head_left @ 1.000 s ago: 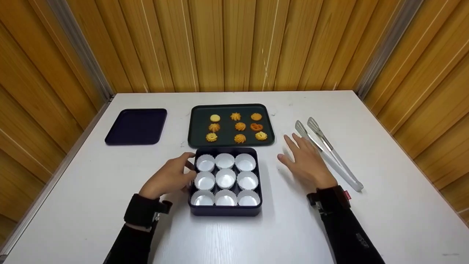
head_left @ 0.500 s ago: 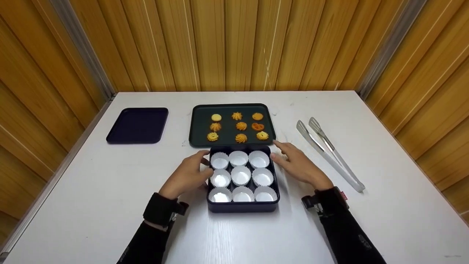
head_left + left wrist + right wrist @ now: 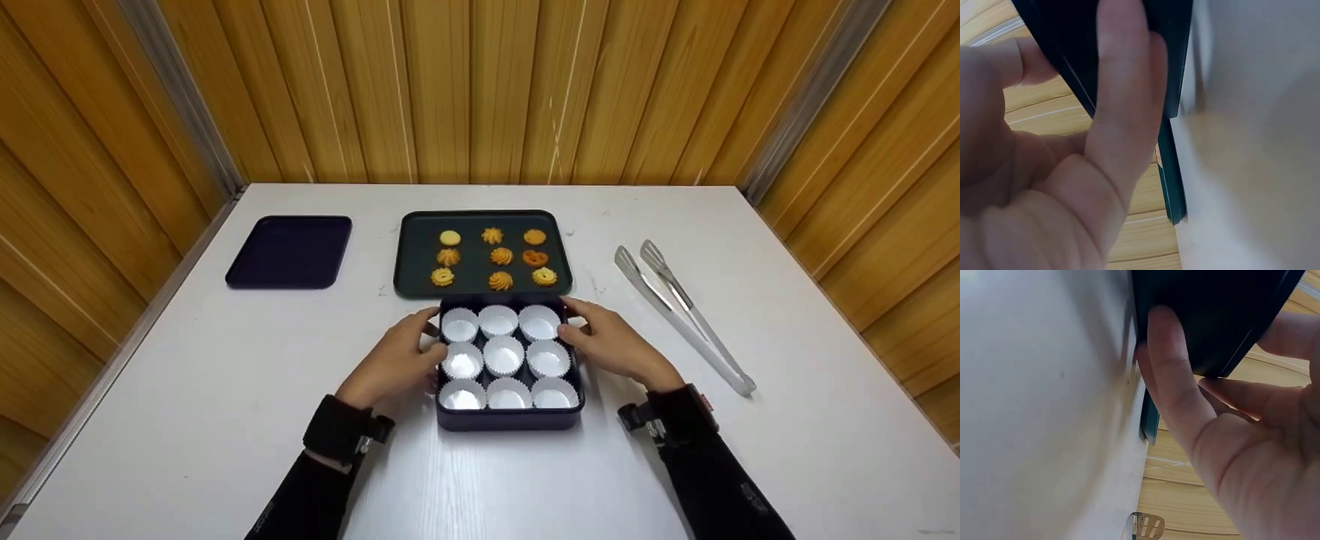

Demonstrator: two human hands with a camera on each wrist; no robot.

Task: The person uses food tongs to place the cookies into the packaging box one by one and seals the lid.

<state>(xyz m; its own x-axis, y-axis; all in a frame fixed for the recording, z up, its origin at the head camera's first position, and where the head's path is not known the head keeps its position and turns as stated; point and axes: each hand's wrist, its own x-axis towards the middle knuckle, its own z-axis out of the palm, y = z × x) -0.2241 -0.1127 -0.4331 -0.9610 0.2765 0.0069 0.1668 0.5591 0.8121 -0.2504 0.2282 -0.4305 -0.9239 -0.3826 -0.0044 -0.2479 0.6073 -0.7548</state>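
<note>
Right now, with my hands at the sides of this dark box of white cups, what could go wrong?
Pushing the dark box forward might bump the green tray just beyond it and shift the cookies. Your right hand has its thumb close to the far right cup, so it might dent it. Tilting the box could also make the white cups slide.

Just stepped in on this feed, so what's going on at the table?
A person has a dark box between both hands, the left hand and right hand gripping opposite sides. Nine white paper cups sit inside it, all empty. Just beyond it, a green tray holds nine cookies in three rows. A flat purple tray or lid lies off to the left, and tongs lie to the right, untouched.
</note>
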